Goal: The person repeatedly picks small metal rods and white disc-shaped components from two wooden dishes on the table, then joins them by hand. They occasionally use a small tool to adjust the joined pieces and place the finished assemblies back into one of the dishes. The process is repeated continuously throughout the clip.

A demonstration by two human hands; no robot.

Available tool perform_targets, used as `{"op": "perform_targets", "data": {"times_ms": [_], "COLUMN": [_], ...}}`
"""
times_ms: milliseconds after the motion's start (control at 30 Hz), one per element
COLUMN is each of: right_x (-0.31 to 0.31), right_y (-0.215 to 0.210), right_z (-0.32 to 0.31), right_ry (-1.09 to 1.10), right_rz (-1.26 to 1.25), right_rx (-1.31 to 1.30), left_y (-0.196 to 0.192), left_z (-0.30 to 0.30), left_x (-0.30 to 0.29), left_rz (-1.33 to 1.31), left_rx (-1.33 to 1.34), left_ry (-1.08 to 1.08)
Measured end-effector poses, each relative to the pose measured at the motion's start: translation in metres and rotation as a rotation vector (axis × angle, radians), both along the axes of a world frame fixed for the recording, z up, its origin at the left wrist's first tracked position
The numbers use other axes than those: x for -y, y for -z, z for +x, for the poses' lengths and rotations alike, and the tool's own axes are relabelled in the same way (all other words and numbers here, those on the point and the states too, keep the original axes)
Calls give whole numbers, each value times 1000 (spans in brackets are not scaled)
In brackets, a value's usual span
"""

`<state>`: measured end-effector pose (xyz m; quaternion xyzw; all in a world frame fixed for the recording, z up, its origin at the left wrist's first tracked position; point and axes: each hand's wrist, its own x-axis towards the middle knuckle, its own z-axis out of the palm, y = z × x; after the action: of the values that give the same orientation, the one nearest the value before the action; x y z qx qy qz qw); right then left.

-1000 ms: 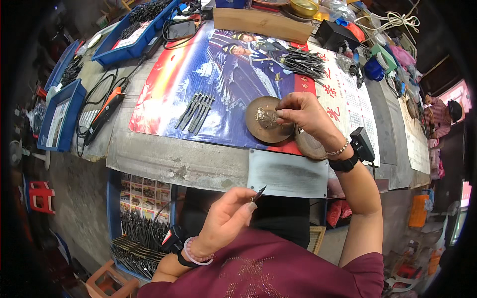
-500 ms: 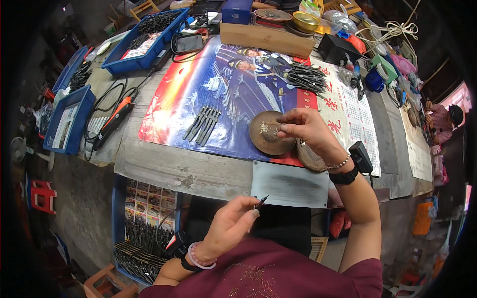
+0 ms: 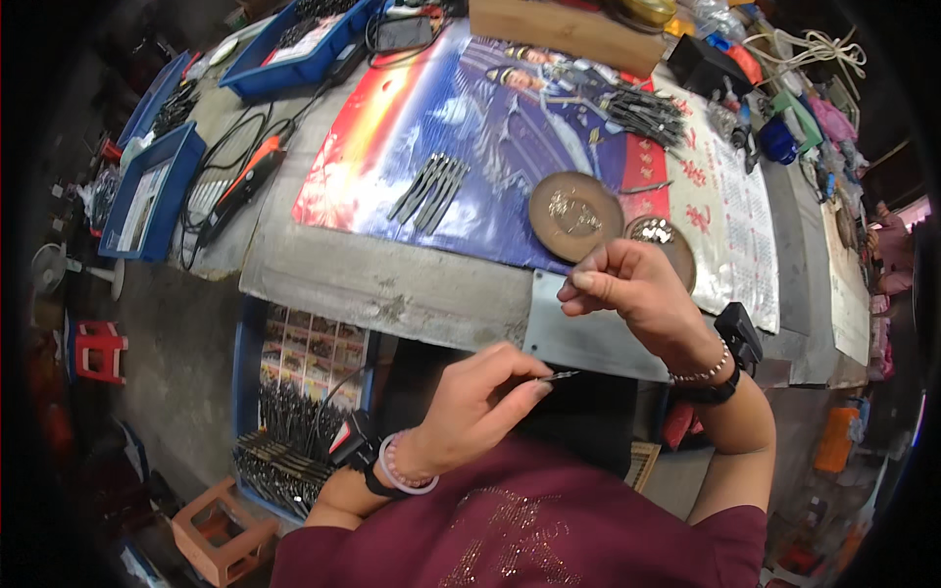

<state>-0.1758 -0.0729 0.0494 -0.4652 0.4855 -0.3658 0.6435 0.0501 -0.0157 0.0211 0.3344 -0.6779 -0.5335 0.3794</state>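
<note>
My left hand [image 3: 487,394] pinches a thin, dark pointed piece [image 3: 561,375] between thumb and forefinger, its tip toward my right hand. My right hand [image 3: 639,296] is raised over the near table edge with thumb and fingertips pressed together. Anything in that pinch is too small to make out. Just beyond the right hand lies a round brown dish [image 3: 599,242] with small shiny metal bits in it. A second round dish [image 3: 680,251], partly hidden by the right hand, also holds shiny bits. Below the right hand, a grey metal plate [image 3: 561,326] lies at the table edge.
Several slim dark pieces [image 3: 431,193] lie on the poster [image 3: 368,162], with a bigger pile [image 3: 642,116] farther right. An orange-and-black corded tool [image 3: 240,191] rests left, beside a blue tray [image 3: 186,196]. A blue bin [image 3: 253,367] of dark parts stands below the table.
My right hand has moved back from over the dish toward my left hand. The piece in my left hand now points more sideways. The whole view has shifted, with the table higher up.
</note>
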Motion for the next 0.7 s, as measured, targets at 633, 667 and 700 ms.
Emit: {"op": "perform_targets", "data": {"times_ms": [633, 667, 700], "right_x": [-51, -51, -51], "right_y": [-1, -1, 0], "right_z": [16, 16, 15], "right_ry": [-201, -203, -204], "right_rz": [172, 169, 166], "right_rx": [116, 116, 116], "left_y": [-4, -5, -5], "left_z": [-7, -6, -6], "left_x": [-2, -2, -2], "left_rz": [-779, -786, -793], "left_rx": [285, 298, 310], "left_ry": [-86, -77, -69]}}
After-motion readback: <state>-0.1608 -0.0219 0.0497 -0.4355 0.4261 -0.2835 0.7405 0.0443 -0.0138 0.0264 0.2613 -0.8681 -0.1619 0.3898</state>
